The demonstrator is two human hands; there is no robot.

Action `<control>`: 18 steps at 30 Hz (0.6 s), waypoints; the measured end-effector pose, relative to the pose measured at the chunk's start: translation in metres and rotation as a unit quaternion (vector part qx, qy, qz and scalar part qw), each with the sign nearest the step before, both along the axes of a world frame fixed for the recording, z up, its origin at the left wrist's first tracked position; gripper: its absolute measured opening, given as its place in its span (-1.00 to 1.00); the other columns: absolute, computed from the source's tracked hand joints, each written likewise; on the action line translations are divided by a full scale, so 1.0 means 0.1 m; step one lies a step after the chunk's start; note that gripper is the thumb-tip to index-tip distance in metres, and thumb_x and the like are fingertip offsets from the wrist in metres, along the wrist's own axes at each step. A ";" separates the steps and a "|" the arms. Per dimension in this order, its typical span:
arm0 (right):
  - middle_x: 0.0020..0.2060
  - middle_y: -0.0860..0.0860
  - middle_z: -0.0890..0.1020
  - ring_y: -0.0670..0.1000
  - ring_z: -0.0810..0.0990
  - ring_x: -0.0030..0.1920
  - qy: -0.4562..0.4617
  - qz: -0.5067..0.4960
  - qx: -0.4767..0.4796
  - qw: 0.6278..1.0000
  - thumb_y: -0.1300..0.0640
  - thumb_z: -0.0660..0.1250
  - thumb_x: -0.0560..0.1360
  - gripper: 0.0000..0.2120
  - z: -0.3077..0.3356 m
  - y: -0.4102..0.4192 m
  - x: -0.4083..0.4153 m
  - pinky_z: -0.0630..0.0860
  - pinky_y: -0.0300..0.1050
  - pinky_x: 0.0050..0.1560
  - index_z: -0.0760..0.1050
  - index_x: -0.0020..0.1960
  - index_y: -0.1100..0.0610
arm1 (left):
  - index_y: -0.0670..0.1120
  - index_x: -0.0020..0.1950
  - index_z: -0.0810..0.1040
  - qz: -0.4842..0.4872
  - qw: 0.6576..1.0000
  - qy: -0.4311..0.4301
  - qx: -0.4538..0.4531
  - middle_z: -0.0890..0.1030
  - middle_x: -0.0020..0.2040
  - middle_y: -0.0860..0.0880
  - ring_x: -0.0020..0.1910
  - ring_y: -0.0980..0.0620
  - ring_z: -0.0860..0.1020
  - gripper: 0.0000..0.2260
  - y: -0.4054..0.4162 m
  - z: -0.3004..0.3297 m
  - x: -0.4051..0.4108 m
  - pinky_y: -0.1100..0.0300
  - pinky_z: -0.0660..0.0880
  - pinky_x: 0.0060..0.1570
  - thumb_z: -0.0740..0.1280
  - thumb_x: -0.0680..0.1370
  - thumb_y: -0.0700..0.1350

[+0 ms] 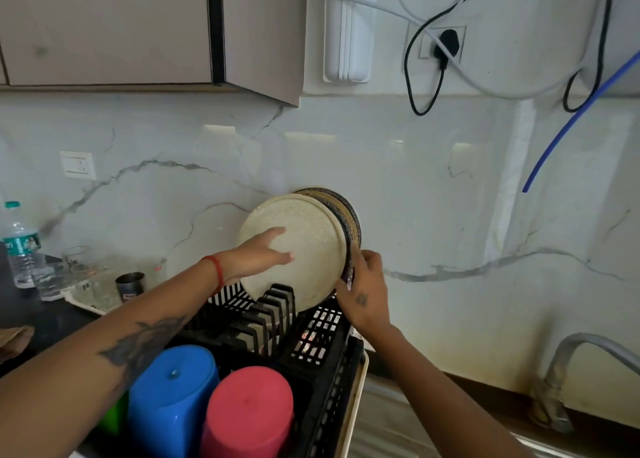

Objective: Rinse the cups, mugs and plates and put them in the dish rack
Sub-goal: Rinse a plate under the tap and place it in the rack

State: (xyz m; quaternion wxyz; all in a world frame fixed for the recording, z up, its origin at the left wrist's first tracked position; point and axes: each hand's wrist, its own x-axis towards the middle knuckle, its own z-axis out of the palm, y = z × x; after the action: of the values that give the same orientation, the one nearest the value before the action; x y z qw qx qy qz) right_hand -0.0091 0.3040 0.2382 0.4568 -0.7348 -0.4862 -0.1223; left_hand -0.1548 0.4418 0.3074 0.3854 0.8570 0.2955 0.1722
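Head: hands (363, 284) steadying plates (304, 250)

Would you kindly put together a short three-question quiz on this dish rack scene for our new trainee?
1. True or false: the left hand lies flat on the cream plate.
2. Which cup stands upside down nearest the camera beside the blue cup: A green, B pink, C steel?
3. Fill in: the right hand grips the rim of a ____ plate.

Key: 1 true. 2 B, the pink cup. 3 dark, the dark-rimmed plate in the dish rack.
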 end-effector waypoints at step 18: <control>0.07 0.17 0.57 0.15 0.56 0.07 0.135 -0.144 0.028 0.980 0.34 0.43 0.42 -0.69 -1.64 -3.14 0.40 0.41 -0.16 0.11 0.58 0.15 0.23 | -0.01 0.49 0.31 -0.188 0.955 0.121 0.194 0.33 0.48 -0.05 0.45 -0.01 0.30 -0.54 -2.74 -1.36 0.76 0.15 0.24 0.39 0.26 0.61 0.01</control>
State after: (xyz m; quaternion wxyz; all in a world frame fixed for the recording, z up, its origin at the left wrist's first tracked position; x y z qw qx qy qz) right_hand 0.0307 -0.0102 0.0745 0.5165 -0.7936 -0.3058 -0.0999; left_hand -0.0786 0.1675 0.1719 0.1990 0.9697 0.1341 0.0454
